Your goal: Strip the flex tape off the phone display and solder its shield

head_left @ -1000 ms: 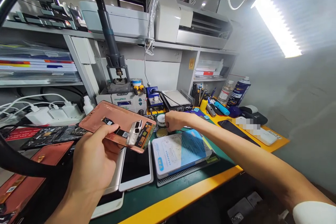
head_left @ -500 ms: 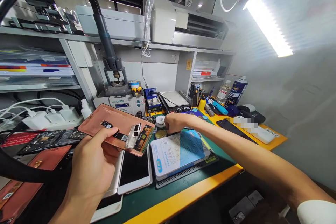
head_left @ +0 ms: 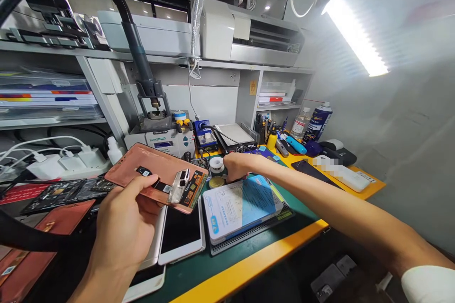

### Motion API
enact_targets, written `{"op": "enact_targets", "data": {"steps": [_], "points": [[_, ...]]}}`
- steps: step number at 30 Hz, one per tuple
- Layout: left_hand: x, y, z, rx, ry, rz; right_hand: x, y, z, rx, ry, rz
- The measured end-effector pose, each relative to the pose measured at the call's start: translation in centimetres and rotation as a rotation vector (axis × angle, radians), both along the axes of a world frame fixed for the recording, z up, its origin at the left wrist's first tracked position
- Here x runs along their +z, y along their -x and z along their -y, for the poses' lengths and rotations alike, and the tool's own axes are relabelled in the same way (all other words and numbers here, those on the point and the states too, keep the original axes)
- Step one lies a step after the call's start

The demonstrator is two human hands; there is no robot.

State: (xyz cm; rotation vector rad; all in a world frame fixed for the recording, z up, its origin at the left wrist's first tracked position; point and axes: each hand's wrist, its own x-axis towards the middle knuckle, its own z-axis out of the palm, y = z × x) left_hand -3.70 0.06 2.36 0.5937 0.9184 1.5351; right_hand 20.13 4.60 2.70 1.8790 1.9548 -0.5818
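My left hand (head_left: 124,218) is closed round a phone screen (head_left: 130,161), thumb on top, its copper-coloured back turned up. A black flex cable and a strip of crumpled silver foil show on that back. Stretched across the bench, my right hand (head_left: 235,166) has its fingers curled in beside a white spool (head_left: 216,164) and a small round tin (head_left: 216,182). What those fingers hold, if anything, is hidden. Just in front of it lies a blue-and-white flat box (head_left: 238,206) on a perforated dark plate (head_left: 238,242).
White-framed tablets or phones (head_left: 181,236) lie stacked below my left hand. Another copper-backed panel (head_left: 53,232) and opened phones (head_left: 60,194) are at left. Behind stand a hot-air station (head_left: 159,142) and a soldering station (head_left: 205,135). A black flexible arm (head_left: 131,42) hangs overhead.
The view has shifted slightly. My left hand keeps the phone screen in nearly the same pose, and my right hand stays by the spool and tin.
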Motion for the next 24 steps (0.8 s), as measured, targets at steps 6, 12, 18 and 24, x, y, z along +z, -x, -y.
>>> {"op": "enact_targets", "data": {"steps": [6, 12, 18, 24], "points": [[0.3, -0.1, 0.3, 0.002, 0.006, 0.007, 0.6, -0.1, 0.4, -0.011, 0.04, 0.019], [0.2, -0.1, 0.1, -0.001, 0.005, 0.0, -0.3, 0.2, -0.4, 0.026, 0.026, 0.055], [0.1, -0.1, 0.0, -0.009, -0.007, -0.007, -1.0, 0.1, -0.8, 0.068, -0.005, 0.071], [0.1, -0.1, -0.1, -0.01, -0.012, -0.015, 0.0, 0.2, 0.1, 0.075, -0.089, 0.045]]}}
